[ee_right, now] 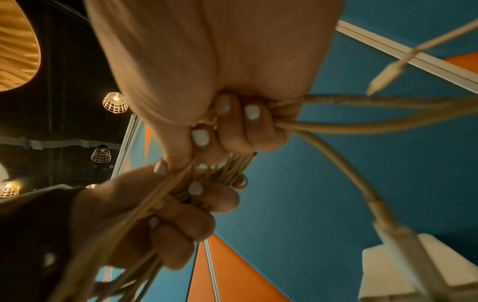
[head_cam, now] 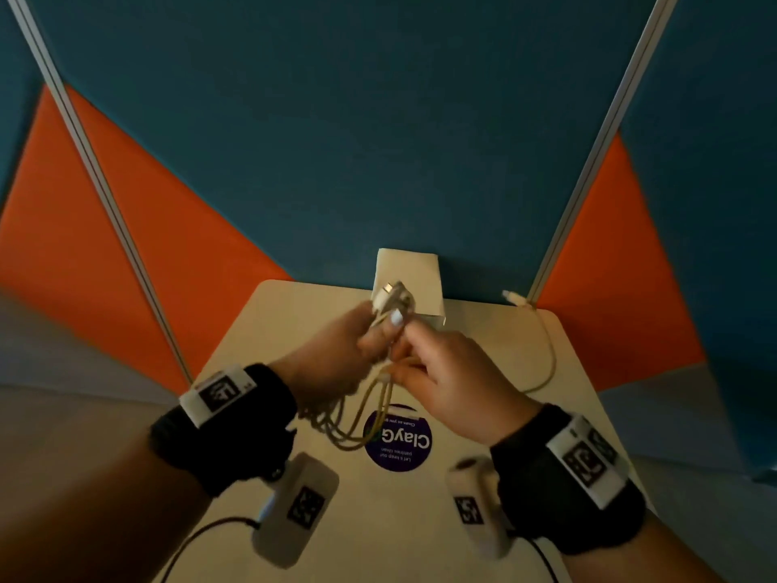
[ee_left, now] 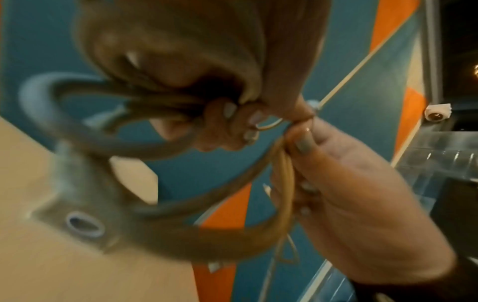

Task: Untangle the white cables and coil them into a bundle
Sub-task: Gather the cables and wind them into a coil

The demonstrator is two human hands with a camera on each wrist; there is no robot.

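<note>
Both hands are raised above the beige table (head_cam: 294,330) and meet on one bundle of white cables (head_cam: 361,418), whose loops hang below them. My left hand (head_cam: 376,332) grips the top of the bundle, where connector ends (head_cam: 391,294) stick up past the thumb. My right hand (head_cam: 410,355) pinches strands just beside it. In the right wrist view my right hand (ee_right: 232,124) has its fingers curled round cables (ee_right: 362,126) and my left hand (ee_right: 181,206) clutches several strands. The left wrist view shows blurred loops (ee_left: 108,143) under my left hand (ee_left: 232,114).
Another white cable (head_cam: 551,351) lies on the table's right side, its plug (head_cam: 511,295) near the back corner. A white box (head_cam: 410,271) stands at the back edge against the teal and orange partition. A round purple sticker (head_cam: 403,454) marks the tabletop.
</note>
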